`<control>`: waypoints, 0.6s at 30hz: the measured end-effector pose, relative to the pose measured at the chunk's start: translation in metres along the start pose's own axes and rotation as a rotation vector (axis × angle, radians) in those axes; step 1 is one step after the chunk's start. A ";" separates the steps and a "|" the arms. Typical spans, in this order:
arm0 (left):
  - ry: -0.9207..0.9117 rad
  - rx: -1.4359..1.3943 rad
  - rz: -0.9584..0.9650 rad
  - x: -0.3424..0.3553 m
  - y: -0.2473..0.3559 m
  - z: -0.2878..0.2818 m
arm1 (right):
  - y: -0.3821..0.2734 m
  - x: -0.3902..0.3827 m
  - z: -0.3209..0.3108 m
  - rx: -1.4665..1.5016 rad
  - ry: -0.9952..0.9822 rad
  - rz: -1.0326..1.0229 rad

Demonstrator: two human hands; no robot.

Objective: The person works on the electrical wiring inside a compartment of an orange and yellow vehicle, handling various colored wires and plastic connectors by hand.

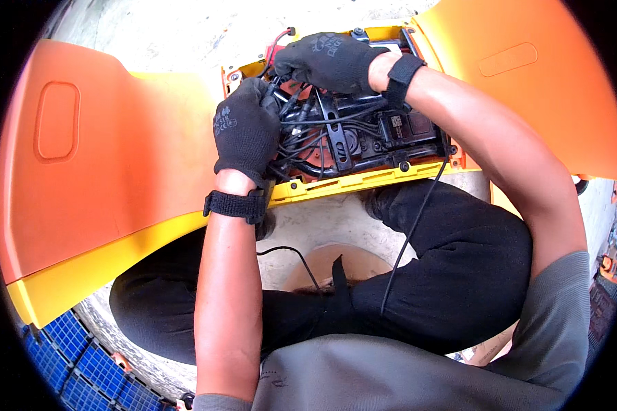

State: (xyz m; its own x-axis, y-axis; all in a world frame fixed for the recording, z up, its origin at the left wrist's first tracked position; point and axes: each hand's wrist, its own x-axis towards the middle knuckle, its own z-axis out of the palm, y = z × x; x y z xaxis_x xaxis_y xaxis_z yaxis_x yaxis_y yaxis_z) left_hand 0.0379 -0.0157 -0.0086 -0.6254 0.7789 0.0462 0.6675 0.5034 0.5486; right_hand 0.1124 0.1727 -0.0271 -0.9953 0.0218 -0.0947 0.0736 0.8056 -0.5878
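Note:
My two hands, in black work gloves, meet at the far left corner of an open compartment (349, 183) in an orange and yellow machine body. The left hand (247, 130) is closed, its fingers curled at the compartment's left end. Just beyond it, the right hand (332, 63) reaches across with bent fingers pinched together. What lies between the fingertips is hidden. A red and black cable (275, 48) sticks up beside the right hand's fingers. Below the hands runs a tangle of black cables (301, 137), alongside a slotted black metal bracket (333, 130).
Orange panels spread to the left (110, 157) and right (521, 89) of the compartment. A black box (408, 129) sits at its right end. One thin black cable (418, 226) hangs over the yellow edge onto my crossed legs (452, 260). Blue crates (96, 370) stand at the lower left.

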 end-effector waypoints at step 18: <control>-0.182 -0.344 -0.178 0.001 0.003 -0.006 | 0.005 -0.008 0.005 0.111 -0.023 -0.064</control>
State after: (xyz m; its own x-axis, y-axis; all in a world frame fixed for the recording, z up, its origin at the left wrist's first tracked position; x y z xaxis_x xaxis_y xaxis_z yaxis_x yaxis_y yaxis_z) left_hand 0.0364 -0.0156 -0.0019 -0.6162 0.7602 -0.2057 0.3627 0.5057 0.7828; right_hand 0.1212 0.1735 -0.0332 -0.9966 -0.0422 -0.0712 0.0174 0.7341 -0.6788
